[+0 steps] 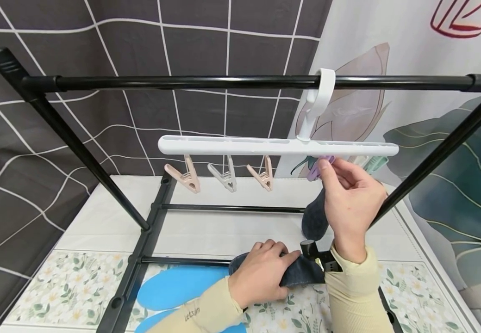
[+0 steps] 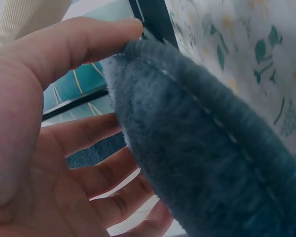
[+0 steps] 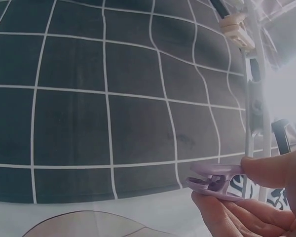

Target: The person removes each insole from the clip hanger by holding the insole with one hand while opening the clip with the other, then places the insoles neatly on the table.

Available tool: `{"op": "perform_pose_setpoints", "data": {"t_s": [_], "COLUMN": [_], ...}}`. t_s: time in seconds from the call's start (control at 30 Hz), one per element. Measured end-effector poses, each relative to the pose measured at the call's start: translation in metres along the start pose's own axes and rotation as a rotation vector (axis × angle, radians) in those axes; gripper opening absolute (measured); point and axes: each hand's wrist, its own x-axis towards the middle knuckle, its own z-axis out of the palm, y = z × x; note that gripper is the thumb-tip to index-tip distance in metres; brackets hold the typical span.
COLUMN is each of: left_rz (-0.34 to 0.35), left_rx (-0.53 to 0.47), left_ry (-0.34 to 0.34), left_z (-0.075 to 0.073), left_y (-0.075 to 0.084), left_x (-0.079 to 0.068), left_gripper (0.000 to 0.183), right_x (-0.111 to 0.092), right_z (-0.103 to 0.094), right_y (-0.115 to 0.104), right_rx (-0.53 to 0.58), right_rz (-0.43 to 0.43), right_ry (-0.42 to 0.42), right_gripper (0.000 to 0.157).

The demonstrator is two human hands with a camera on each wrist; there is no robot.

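My right hand (image 1: 352, 199) pinches a purple clothes clip (image 1: 320, 167) just under the white clip hanger (image 1: 232, 145). In the right wrist view, the thumb and fingers are on the handles of that clip (image 3: 214, 181), and no cloth shows between its tips. Lower down, my left hand (image 1: 261, 273) holds a dark blue plush insole (image 1: 302, 273) with a stitched edge. The left wrist view has the thumb on one side of this insole (image 2: 182, 128) and the fingers on the other. Another dark blue piece (image 1: 314, 217) shows beside my right hand, partly hidden by it.
The hanger hooks over a black rack's top bar (image 1: 182, 83). Pink and grey clips (image 1: 223, 178) hang at its left; a green clip (image 1: 375, 164) hangs at its right. Light blue insole shapes (image 1: 182, 284) lie on the floral surface (image 1: 78, 286). A dark grid curtain (image 1: 198, 55) stands behind.
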Motion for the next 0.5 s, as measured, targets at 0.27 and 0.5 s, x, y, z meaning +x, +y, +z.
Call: {"op": "perform_pose_setpoints", "data": {"t_s": [0.27,0.5], "left_rz": [0.037,0.049], "left_rx": [0.003,-0.007], "left_ry": [-0.028,-0.041], "left_z": [0.007,0.013], "left_y": [0.009,0.016], "left_x": [-0.001,-0.003], "left_gripper": [0.064,0.062], "right_x": [-0.001,-0.002], "right_z": [0.000,0.001], "right_y": [0.003,0.003], "right_rx": [-0.012,-0.026], "right_rz": [-0.013,-0.016], "right_ry": [-0.004,-0.009], "right_gripper": [0.019,0.019]}}
